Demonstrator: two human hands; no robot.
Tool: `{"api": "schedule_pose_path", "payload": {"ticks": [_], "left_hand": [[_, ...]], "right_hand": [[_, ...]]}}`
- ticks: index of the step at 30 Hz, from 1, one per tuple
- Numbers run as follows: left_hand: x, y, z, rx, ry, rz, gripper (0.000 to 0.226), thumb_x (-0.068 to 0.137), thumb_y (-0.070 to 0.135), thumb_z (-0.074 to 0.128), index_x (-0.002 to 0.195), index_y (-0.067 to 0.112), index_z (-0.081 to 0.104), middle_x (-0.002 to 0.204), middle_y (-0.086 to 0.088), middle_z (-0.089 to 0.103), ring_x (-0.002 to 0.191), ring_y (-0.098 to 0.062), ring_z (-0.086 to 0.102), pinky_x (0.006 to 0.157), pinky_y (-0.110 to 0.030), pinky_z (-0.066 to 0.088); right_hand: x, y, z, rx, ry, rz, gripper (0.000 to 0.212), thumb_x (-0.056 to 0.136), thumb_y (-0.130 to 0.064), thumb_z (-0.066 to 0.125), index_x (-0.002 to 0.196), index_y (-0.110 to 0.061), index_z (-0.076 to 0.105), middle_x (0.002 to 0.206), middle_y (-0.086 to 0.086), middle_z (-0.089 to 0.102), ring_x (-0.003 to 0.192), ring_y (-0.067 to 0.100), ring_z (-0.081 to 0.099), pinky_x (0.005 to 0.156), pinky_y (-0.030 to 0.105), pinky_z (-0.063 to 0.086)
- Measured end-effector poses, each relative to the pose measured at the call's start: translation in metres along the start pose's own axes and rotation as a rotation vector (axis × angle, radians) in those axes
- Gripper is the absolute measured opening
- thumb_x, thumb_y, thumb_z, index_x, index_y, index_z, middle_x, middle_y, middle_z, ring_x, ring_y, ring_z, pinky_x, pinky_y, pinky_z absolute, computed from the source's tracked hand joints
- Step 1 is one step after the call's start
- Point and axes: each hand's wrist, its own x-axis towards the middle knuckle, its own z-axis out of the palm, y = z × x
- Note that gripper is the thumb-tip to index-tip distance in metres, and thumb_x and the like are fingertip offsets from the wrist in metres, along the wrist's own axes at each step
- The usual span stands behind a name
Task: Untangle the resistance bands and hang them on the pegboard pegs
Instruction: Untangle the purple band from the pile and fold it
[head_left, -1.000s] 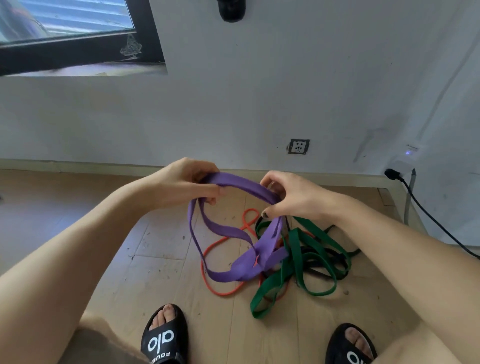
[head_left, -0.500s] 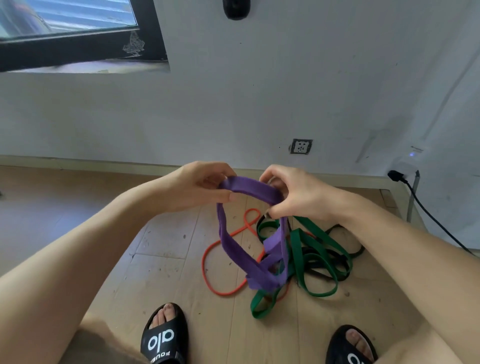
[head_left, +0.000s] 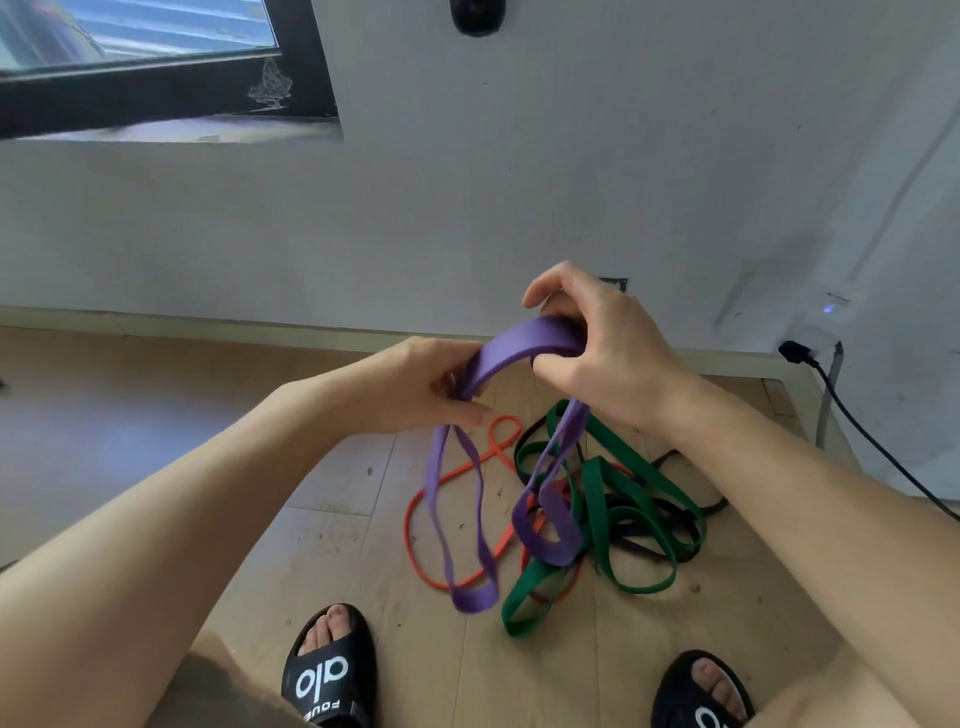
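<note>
Both hands hold a purple resistance band (head_left: 524, 351) above the floor. My left hand (head_left: 410, 389) pinches its left end, and my right hand (head_left: 602, 353) grips its upper bend a little higher. Two purple loops hang down from the hands. One loop hangs free on the left; the other dips into the pile below. On the floor lies a tangle of a green band (head_left: 597, 509), an orange band (head_left: 457, 470) and a black band (head_left: 660, 514). No pegboard is in view.
A white wall with a socket (head_left: 615, 285) stands just behind the pile. A black cable (head_left: 872, 441) runs from a plug at the right. A dark window frame (head_left: 156, 98) is at upper left. My feet in black slides (head_left: 330, 675) stand on the wooden floor.
Both hands have risen, the right one higher, lifting the purple band further off the pile. Its bunched lower part has opened into two separate hanging loops.
</note>
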Motion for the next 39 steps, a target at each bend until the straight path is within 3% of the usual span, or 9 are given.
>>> {"api": "schedule_pose_path", "payload": {"ticks": [5,8,13,17,21,26,32,36,39], "left_hand": [[0.000,0.001,-0.017,0.048,0.133,0.041,0.032,0.089,0.029,0.073,0.075,0.023,0.044,0.063,0.006,0.044,0.058,-0.010,0.040,0.056,-0.023,0.034],[0.001,0.002,-0.009,0.003,0.083,0.012,0.034,0.085,0.030,0.078,0.076,0.022,0.045,0.063,0.005,0.045,0.058,-0.011,0.040,0.056,-0.022,0.035],[0.005,-0.001,0.007,-0.115,0.034,-0.002,0.034,0.077,0.039,0.082,0.094,0.017,0.061,0.084,-0.012,0.064,0.075,-0.033,0.057,0.074,-0.054,0.052],[0.007,0.006,0.016,-0.283,0.068,-0.017,0.041,0.072,0.043,0.079,0.098,0.015,0.064,0.090,-0.013,0.068,0.084,-0.035,0.065,0.081,-0.055,0.056],[0.010,0.016,0.029,-0.336,0.137,-0.002,0.032,0.078,0.025,0.085,0.100,0.011,0.067,0.088,-0.006,0.071,0.080,-0.028,0.068,0.080,-0.047,0.058],[0.016,0.024,0.033,-0.408,0.228,0.056,0.024,0.082,0.016,0.084,0.100,0.016,0.067,0.092,-0.004,0.073,0.079,-0.013,0.070,0.073,-0.023,0.057],[0.024,0.026,0.037,-0.479,0.275,0.052,0.026,0.084,0.017,0.080,0.106,0.011,0.068,0.097,-0.011,0.074,0.089,-0.032,0.072,0.084,-0.052,0.058],[0.027,0.027,0.033,-0.508,0.269,0.063,0.022,0.087,0.003,0.077,0.106,0.009,0.067,0.094,-0.004,0.073,0.087,-0.018,0.071,0.080,-0.032,0.058],[0.028,0.031,0.034,-0.563,0.254,0.067,0.037,0.081,0.010,0.083,0.114,0.013,0.066,0.100,-0.005,0.075,0.094,-0.024,0.073,0.085,-0.042,0.061]], "right_hand": [[0.004,0.012,-0.012,-0.167,-0.083,0.032,0.027,0.079,-0.007,0.069,0.099,-0.022,0.059,0.086,-0.007,0.066,0.078,0.010,0.064,0.070,0.025,0.051],[0.003,0.010,-0.011,0.047,-0.056,0.108,0.024,0.074,-0.010,0.067,0.094,-0.021,0.060,0.077,-0.007,0.067,0.069,0.011,0.058,0.066,0.026,0.046],[0.003,-0.001,-0.002,0.360,-0.101,0.153,0.039,0.063,-0.009,0.061,0.101,-0.017,0.061,0.078,-0.001,0.063,0.070,0.012,0.051,0.063,0.025,0.041],[0.006,-0.006,0.001,0.548,-0.129,0.190,0.042,0.065,-0.016,0.071,0.107,-0.017,0.063,0.089,-0.001,0.065,0.080,0.015,0.057,0.079,0.036,0.046],[0.008,-0.013,0.007,0.685,-0.101,0.229,0.030,0.076,-0.030,0.076,0.100,-0.017,0.062,0.081,-0.003,0.059,0.071,0.009,0.050,0.070,0.031,0.041],[0.011,-0.017,0.012,0.814,0.070,0.263,0.023,0.075,-0.018,0.075,0.094,-0.017,0.062,0.077,-0.004,0.059,0.058,0.003,0.053,0.067,0.030,0.044],[0.013,-0.021,0.012,0.910,0.168,0.280,0.016,0.084,-0.004,0.071,0.091,-0.013,0.060,0.070,-0.003,0.056,0.053,0.005,0.052,0.059,0.028,0.045],[0.015,-0.022,0.008,0.892,0.214,0.270,0.018,0.087,0.004,0.066,0.090,-0.013,0.059,0.067,-0.004,0.055,0.051,0.003,0.052,0.056,0.022,0.045],[0.017,-0.025,0.010,0.979,0.225,0.294,0.020,0.086,0.005,0.067,0.089,-0.012,0.058,0.072,0.002,0.055,0.049,0.008,0.052,0.054,0.029,0.046]]}}
